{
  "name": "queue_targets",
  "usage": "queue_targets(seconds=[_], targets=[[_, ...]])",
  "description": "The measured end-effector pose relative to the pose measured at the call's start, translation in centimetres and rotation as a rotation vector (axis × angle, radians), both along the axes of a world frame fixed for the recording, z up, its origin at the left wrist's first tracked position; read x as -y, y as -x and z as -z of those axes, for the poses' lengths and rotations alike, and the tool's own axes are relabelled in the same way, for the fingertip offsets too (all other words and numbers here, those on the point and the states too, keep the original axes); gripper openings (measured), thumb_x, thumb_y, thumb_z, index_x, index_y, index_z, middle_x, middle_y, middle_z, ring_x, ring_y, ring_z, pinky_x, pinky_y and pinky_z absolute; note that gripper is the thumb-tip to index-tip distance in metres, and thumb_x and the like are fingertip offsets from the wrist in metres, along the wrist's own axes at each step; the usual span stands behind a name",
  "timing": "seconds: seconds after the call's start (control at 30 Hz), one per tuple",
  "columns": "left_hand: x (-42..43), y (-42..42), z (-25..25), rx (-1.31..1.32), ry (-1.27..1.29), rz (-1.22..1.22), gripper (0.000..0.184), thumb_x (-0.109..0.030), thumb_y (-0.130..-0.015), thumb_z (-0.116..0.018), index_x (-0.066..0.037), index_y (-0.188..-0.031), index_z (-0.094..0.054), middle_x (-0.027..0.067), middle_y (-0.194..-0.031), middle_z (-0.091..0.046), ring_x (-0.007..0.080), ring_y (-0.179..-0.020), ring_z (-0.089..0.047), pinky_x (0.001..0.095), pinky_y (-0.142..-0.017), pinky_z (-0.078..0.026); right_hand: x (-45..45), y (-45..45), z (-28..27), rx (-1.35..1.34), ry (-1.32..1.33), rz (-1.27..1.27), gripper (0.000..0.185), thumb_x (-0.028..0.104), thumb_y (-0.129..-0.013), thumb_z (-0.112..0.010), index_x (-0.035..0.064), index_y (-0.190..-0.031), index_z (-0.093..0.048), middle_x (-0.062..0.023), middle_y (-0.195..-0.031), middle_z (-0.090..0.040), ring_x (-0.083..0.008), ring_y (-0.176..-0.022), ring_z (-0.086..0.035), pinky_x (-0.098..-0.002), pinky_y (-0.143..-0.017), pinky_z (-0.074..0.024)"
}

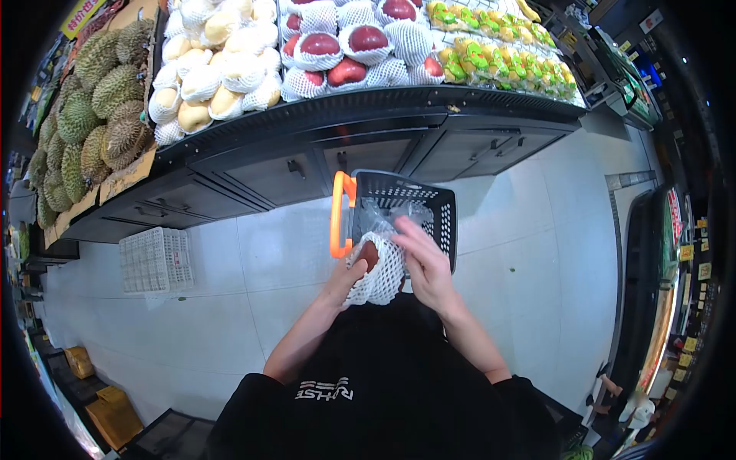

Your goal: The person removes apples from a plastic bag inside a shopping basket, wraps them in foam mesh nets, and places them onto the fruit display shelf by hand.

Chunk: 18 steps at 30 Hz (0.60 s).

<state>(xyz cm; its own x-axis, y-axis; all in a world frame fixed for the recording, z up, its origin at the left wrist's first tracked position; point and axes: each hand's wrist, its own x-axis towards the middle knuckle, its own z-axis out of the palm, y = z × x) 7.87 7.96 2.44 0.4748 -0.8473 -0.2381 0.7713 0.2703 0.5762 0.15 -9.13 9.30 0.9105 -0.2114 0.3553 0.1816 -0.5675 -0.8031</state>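
Note:
A dark red apple (369, 255) in a white foam net (376, 285) is held close to my body. My left hand (343, 282) is closed around its left side, thumb lying on the net. On the other side, my right hand (426, 267) has its fingers stretched out and slightly blurred, beside the net; whether it touches the net is unclear. Just beyond my hands is a black shopping basket (443, 201) with an orange handle (337, 218). Inside the basket lies a crumpled clear plastic bag (414, 211), partly hidden by my right fingers.
A black fruit counter (322, 126) runs across the front. On it are durians (79, 115), pale netted fruit (222, 65), netted red apples (349, 72) and yellow-green packed fruit (498, 61). A white plastic crate (156, 259) stands on the floor at left; a dark display case (640, 268) is at right.

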Motion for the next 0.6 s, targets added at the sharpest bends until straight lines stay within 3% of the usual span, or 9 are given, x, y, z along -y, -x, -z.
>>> queue_targets(seconds=[0.07,0.1,0.17,0.2,0.27,0.3,0.43,0.6], targets=[[0.4,1.0,-0.2,-0.089,0.044,0.007,0.078,-0.051,-0.083,-0.071,-0.004,-0.138,-0.042,0.011,-0.123,-0.06,0.0238,-0.107,-0.064,0.0383,-0.093,-0.053,0.2,1.3,-0.6,-0.04,-0.149,-0.121,0.038,-0.009,-0.084,-0.051,-0.0051,-0.121,-0.058,-0.0215,-0.129,-0.058,-0.0353,-0.127,-0.052,-0.0399,-0.106,-0.0395],[0.6,1.4,0.0,-0.071,0.048,0.001,0.078,-0.051,-0.083,-0.071,-0.004,-0.138,-0.042,0.011,-0.123,-0.06,0.0238,-0.107,-0.064,0.0383,-0.093,-0.053,0.6,1.9,-0.6,-0.058,-0.152,-0.14,0.045,0.004,-0.083,-0.06,-0.0039,-0.127,-0.055,-0.0201,-0.128,-0.058,-0.0352,-0.125,-0.052,-0.0411,-0.107,-0.0384],[0.9,2.7,0.7,-0.272,0.038,0.002,0.066,-0.048,-0.093,-0.059,-0.005,-0.139,-0.042,0.0112,-0.124,-0.06,0.0235,-0.107,-0.064,0.0398,-0.093,-0.054,1.2,3.1,-0.9,-0.114,-0.092,-0.194,0.072,0.024,-0.077,-0.075,-0.0026,-0.136,-0.045,-0.0214,-0.134,-0.051,-0.0366,-0.129,-0.047,-0.0438,-0.109,-0.0355],[0.9,3.2,0.3,-0.305,0.113,-0.014,0.056,-0.044,-0.099,-0.047,-0.007,-0.14,-0.042,0.0118,-0.13,-0.058,0.024,-0.113,-0.062,0.0418,-0.097,-0.052,1.4,3.4,-0.9,-0.124,-0.046,-0.247,0.087,0.033,-0.071,-0.079,-0.0025,-0.14,-0.04,-0.0223,-0.137,-0.046,-0.0379,-0.131,-0.043,-0.0449,-0.11,-0.0336],[0.8,4.4,-0.4,-0.408,0.2,-0.058,0.054,-0.044,-0.1,-0.045,-0.008,-0.141,-0.042,0.0111,-0.132,-0.057,0.0245,-0.115,-0.06,0.042,-0.098,-0.05,1.5,4.1,-0.9,-0.183,0.03,-0.346,0.117,0.049,-0.06,-0.087,-0.0043,-0.145,-0.027,-0.0256,-0.145,-0.033,-0.0415,-0.136,-0.033,-0.0469,-0.112,-0.0289],[0.7,5.0,-0.5,-0.522,0.283,-0.091,0.052,-0.043,-0.102,-0.042,-0.009,-0.141,-0.043,0.0103,-0.134,-0.055,0.0249,-0.118,-0.059,0.0423,-0.1,-0.049,1.4,4.4,-1.2,-0.213,0.054,-0.361,0.122,0.05,-0.058,-0.087,-0.0055,-0.146,-0.023,-0.0263,-0.145,-0.034,-0.0422,-0.137,-0.032,-0.047,-0.113,-0.0285],[-0.6,7.2,-0.7,-0.519,0.33,-0.235,0.052,-0.045,-0.103,-0.033,-0.011,-0.142,-0.042,0.009,-0.139,-0.052,0.0258,-0.126,-0.052,0.0457,-0.108,-0.041,0.1,4.7,-1.3,-0.267,0.058,-0.407,0.127,0.048,-0.058,-0.089,-0.0057,-0.148,-0.017,-0.0279,-0.145,-0.031,-0.0423,-0.138,-0.03,-0.0468,-0.113,-0.0274],[-3.2,8.3,0.1,-0.405,0.146,-0.324,0.055,-0.048,-0.102,-0.034,-0.012,-0.142,-0.043,0.0087,-0.14,-0.051,0.0253,-0.127,-0.051,0.0463,-0.109,-0.04,-2.0,4.2,0.2,-0.21,-0.05,-0.414,0.118,0.034,-0.061,-0.088,-0.0057,-0.148,-0.019,-0.0277,-0.143,-0.033,-0.0421,-0.135,-0.034,-0.0444,-0.111,-0.0308]])
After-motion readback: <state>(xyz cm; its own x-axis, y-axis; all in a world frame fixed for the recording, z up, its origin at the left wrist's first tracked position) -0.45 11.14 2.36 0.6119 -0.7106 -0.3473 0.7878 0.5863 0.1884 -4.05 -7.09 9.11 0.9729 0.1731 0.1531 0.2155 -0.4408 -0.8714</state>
